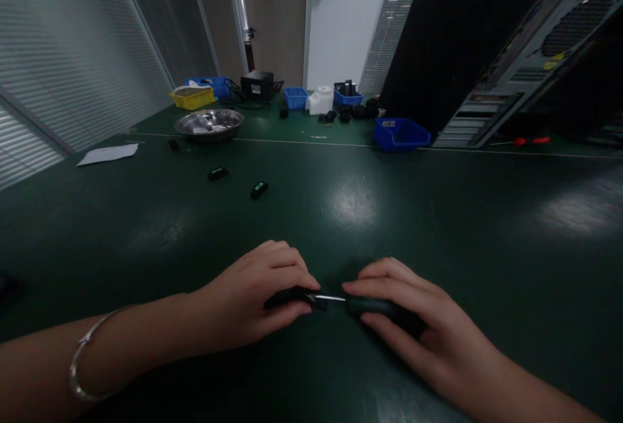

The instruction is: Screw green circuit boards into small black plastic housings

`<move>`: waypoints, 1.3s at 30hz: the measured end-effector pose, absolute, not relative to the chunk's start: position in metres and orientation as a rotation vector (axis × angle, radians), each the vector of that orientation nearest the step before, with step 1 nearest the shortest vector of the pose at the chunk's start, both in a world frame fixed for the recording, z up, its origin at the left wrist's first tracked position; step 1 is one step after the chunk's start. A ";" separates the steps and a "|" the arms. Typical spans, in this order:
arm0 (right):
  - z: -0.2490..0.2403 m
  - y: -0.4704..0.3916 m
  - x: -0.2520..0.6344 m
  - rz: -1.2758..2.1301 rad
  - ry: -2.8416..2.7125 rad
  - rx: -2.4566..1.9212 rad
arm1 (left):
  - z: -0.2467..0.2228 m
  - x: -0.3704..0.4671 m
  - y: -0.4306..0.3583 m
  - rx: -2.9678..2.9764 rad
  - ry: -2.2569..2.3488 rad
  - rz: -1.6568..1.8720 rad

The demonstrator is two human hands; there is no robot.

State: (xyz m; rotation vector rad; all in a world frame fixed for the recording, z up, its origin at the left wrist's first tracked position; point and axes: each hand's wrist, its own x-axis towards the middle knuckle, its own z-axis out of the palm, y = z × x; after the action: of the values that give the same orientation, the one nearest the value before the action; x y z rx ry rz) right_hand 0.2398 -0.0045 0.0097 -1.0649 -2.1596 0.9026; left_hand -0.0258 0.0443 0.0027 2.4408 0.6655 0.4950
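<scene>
My left hand [267, 283] is closed around a small black part [288, 296], its thumb and fingers on either side. Much of that part is hidden by the fingers. My right hand [423, 313] grips the dark handle of a screwdriver [363, 305], whose thin metal shaft points left. The shaft's tip reaches the black part at my left fingertips; whether it sits inside cannot be made out. Farther off on the green table lie two small black pieces with light markings, one nearer piece [259, 190] and another piece [218, 174] to its left.
A metal bowl [209, 122] stands back left, near a sheet of paper [108, 154] and a yellow basket [192, 97]. Blue bins, such as the blue bin [402, 136], line the rear. A computer case [530, 40] rises at the right, with a red-handled tool [531, 141] beside it.
</scene>
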 end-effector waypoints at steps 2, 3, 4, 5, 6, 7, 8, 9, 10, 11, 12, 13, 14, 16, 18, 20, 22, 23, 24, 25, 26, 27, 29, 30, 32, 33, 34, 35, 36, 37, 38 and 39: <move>0.009 -0.005 0.240 0.921 -2.101 -1.060 | 0.003 -0.026 0.044 2.434 0.665 0.486; 0.008 -0.006 0.241 0.917 -2.074 -1.069 | 0.003 -0.027 0.043 2.430 0.666 0.478; 0.008 -0.006 0.241 0.911 -2.053 -1.080 | 0.003 -0.027 0.043 2.427 0.668 0.469; 0.007 -0.006 0.241 0.905 -2.036 -1.094 | 0.004 -0.027 0.043 2.423 0.672 0.462; 0.007 -0.006 0.241 0.901 -2.025 -1.105 | 0.004 -0.028 0.043 2.420 0.673 0.458; 0.007 -0.005 0.241 0.895 -2.015 -1.114 | 0.004 -0.028 0.043 2.417 0.675 0.455; 0.007 -0.005 0.241 0.889 -2.008 -1.118 | 0.004 -0.028 0.043 2.416 0.677 0.455; 0.007 -0.005 0.240 0.883 -2.003 -1.121 | 0.004 -0.028 0.043 2.415 0.677 0.457; 0.008 -0.005 0.240 0.873 -1.998 -1.122 | 0.004 -0.028 0.043 2.414 0.677 0.459; 0.008 -0.005 0.240 0.865 -1.994 -1.123 | 0.004 -0.028 0.042 2.413 0.674 0.464; 0.008 -0.004 0.239 0.856 -1.991 -1.122 | 0.004 -0.028 0.042 2.412 0.672 0.472; 0.008 -0.004 0.239 0.850 -1.988 -1.122 | 0.004 -0.028 0.042 2.409 0.672 0.484; 0.008 -0.005 0.239 0.848 -1.987 -1.124 | 0.004 -0.028 0.041 2.403 0.675 0.494; 0.008 -0.005 0.240 0.855 -1.990 -1.124 | 0.004 -0.029 0.041 2.385 0.700 0.497; 0.007 -0.005 0.240 0.872 -2.005 -1.120 | 0.004 -0.029 0.041 2.375 0.724 0.485; 0.007 -0.005 0.241 0.885 -2.028 -1.116 | 0.004 -0.028 0.041 2.379 0.723 0.472; 0.007 -0.005 0.240 0.877 -2.046 -1.117 | 0.005 -0.027 0.042 2.390 0.704 0.466; 0.008 -0.005 0.240 0.868 -2.054 -1.119 | 0.005 -0.027 0.042 2.394 0.693 0.466; 0.008 -0.005 0.240 0.858 -2.060 -1.119 | 0.005 -0.027 0.042 2.397 0.682 0.468; 0.008 -0.006 0.239 0.849 -2.067 -1.119 | 0.005 -0.027 0.042 2.400 0.672 0.472; 0.009 -0.007 0.239 0.845 -2.076 -1.119 | 0.005 -0.027 0.042 2.404 0.667 0.476; 0.009 -0.007 0.239 0.846 -2.087 -1.120 | 0.005 -0.027 0.042 2.409 0.661 0.481; 0.010 -0.008 0.239 0.855 -2.104 -1.123 | 0.005 -0.027 0.042 2.421 0.654 0.479; 0.010 -0.009 0.239 0.861 -2.110 -1.127 | 0.005 -0.027 0.043 2.427 0.655 0.473; 0.010 -0.009 0.239 0.871 -2.112 -1.128 | 0.005 -0.027 0.043 2.440 0.658 0.465; 0.010 -0.009 0.240 0.878 -2.111 -1.128 | 0.005 -0.027 0.043 2.446 0.661 0.465; 0.010 -0.009 0.240 0.884 -2.111 -1.129 | 0.004 -0.028 0.043 2.453 0.664 0.470; 0.009 -0.008 0.240 0.890 -2.110 -1.131 | 0.004 -0.028 0.043 2.461 0.667 0.475; 0.009 -0.008 0.240 0.894 -2.110 -1.132 | 0.004 -0.027 0.043 2.465 0.673 0.480; 0.009 -0.008 0.240 0.897 -2.110 -1.134 | 0.003 -0.027 0.043 2.462 0.685 0.481; 0.009 -0.007 0.240 0.898 -2.111 -1.136 | 0.003 -0.027 0.043 2.453 0.696 0.480; 0.009 -0.007 0.240 0.899 -2.111 -1.138 | 0.003 -0.027 0.043 2.441 0.709 0.480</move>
State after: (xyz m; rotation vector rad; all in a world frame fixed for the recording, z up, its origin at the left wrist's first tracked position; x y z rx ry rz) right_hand 0.2400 -0.0073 0.0093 -1.1380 -2.1110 0.8986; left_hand -0.0272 0.0434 0.0031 2.4413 0.7087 0.4802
